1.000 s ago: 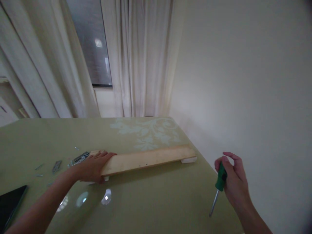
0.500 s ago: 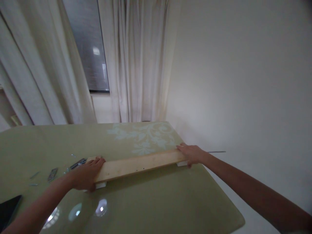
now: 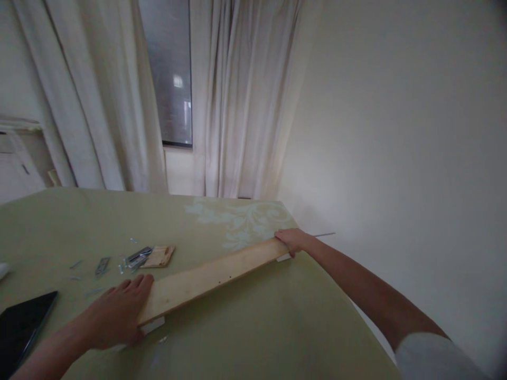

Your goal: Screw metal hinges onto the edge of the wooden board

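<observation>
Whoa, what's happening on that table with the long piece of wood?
A person has both hands on a long wooden board: the left hand grips the near end, the right hand the far end. The board lies slantwise over the green table, with a white block under its near end. A thin metal rod shows beyond the right hand. Metal pieces and a small wooden piece lie behind the board.

Green table [image 3: 277,322], wooden board [image 3: 209,275], metal pieces [image 3: 102,266], tablet [image 3: 26,327]
</observation>
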`<state>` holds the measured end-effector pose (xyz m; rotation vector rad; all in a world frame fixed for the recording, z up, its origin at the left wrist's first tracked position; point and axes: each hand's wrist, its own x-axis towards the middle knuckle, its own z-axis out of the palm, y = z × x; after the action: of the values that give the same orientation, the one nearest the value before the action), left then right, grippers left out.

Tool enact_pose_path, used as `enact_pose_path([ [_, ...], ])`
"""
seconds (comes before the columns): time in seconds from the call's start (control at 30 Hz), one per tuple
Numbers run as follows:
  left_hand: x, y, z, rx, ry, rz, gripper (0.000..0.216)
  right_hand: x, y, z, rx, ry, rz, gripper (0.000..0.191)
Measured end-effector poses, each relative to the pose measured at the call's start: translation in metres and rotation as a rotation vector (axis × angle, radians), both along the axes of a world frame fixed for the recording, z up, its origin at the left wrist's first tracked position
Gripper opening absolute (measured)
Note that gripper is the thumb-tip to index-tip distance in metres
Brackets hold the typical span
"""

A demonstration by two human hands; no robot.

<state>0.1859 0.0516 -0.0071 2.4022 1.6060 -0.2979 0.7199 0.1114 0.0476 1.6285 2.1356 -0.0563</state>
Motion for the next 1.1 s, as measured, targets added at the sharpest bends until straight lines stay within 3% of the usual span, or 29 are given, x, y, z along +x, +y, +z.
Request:
enact_pose_path([
  [0.2,-0.041,0.015,-0.002,0.024,0.055,0.148,0.098,-0.062,0.073,-0.009,0.103,0.059,0.09,0.04],
  [0.37,-0.054,0.026,0.007,0.027,0.048,0.202,0.098,-0.101,0.104,-0.009,0.224,0.118,0.1,0.037],
  [0.57,-0.053,0.031,0.006,0.05,0.032,0.202,0.106,-0.113,0.11,-0.011,0.327,0.158,0.078,0.035],
  [0.73,-0.053,0.031,0.015,0.106,0.057,0.256,0.124,-0.095,0.074,-0.013,0.489,0.229,0.155,0.037],
  [0.83,-0.018,0.027,0.033,0.272,-0.154,0.186,0.121,-0.093,0.026,-0.02,0.598,0.299,0.34,0.033],
  [0.9,0.028,0.021,0.042,0.23,-0.493,0.068,0.099,-0.106,-0.014,-0.028,0.653,0.359,0.566,0.022],
  [0.97,0.086,0.011,0.044,-0.139,-0.943,0.04,0.062,-0.129,-0.053,-0.04,0.687,0.436,0.857,0.017],
  [1.0,0.115,0.004,0.041,-0.411,-1.127,0.092,0.059,-0.142,-0.07,-0.046,0.705,0.479,0.996,0.014],
  [1.1,0.183,-0.019,0.022,-0.807,-1.258,0.102,0.051,-0.181,-0.103,-0.069,0.771,0.611,1.321,0.015],
])
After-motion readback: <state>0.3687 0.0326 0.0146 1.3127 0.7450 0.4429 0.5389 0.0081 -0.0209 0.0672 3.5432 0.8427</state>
